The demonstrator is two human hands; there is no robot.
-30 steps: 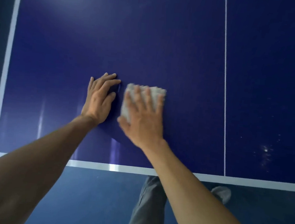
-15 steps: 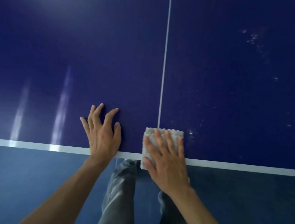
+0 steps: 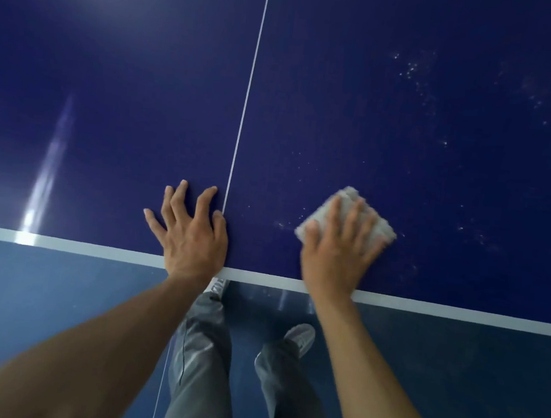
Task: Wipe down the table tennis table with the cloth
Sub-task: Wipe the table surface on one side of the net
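Observation:
The dark blue table tennis table [image 3: 407, 137] fills the upper view, with a white centre line [image 3: 246, 106] and a white near edge line [image 3: 97, 249]. A folded pale grey cloth [image 3: 348, 200] lies on the right half, close to the near edge. My right hand [image 3: 338, 251] presses flat on it with straight, spread fingers. My left hand [image 3: 192, 231] rests flat on the table just left of the centre line, fingers spread. Pale dusty specks [image 3: 413, 67] dot the right half beyond and beside the cloth.
Below the table edge lies a blue floor [image 3: 44, 288]. My grey trouser legs [image 3: 200, 369] and pale shoes [image 3: 301, 336] stand there, between my forearms. Light glare streaks mark the left half of the table [image 3: 47, 172].
My right hand has slid the cloth rightward, from the centre line at the near edge onto the speckled right half, and turned it diagonal. My left hand now sits closer to the centre line.

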